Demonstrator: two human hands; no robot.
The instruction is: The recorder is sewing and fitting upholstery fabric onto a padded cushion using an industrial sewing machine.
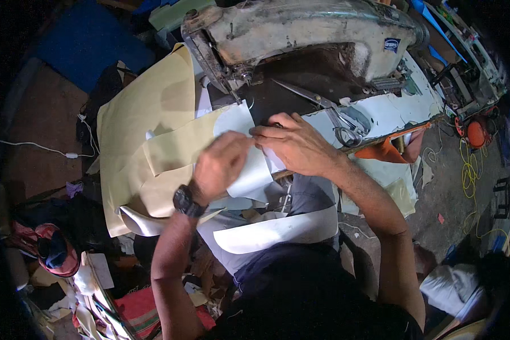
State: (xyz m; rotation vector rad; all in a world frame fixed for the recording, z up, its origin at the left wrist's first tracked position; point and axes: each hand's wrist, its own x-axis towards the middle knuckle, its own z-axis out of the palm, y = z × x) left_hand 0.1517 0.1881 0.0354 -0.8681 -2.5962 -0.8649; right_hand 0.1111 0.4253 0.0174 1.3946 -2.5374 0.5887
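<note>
My left hand (224,164), slightly blurred and wearing a black wristwatch (188,201), is closed, its fingertips meeting those of my right hand. What it pinches is hidden. My right hand (297,144) has its fingers curled in at the edge of a white sheet piece (254,174); a small dark thing shows between them, too little to name. Just beyond both hands stands the needle end of a worn sewing machine (300,28). A cream strip (178,144) joins or overlaps the white piece. On my lap rests another white cut piece (277,231), rounded at one end.
Large scissors (323,105) lie right of the machine's needle, blades pointing far left. A big cream sheet (144,102) hangs over the table's left side. An orange piece (379,152) is below the table edge at right. Yellow cord (469,175) tangles on the floor.
</note>
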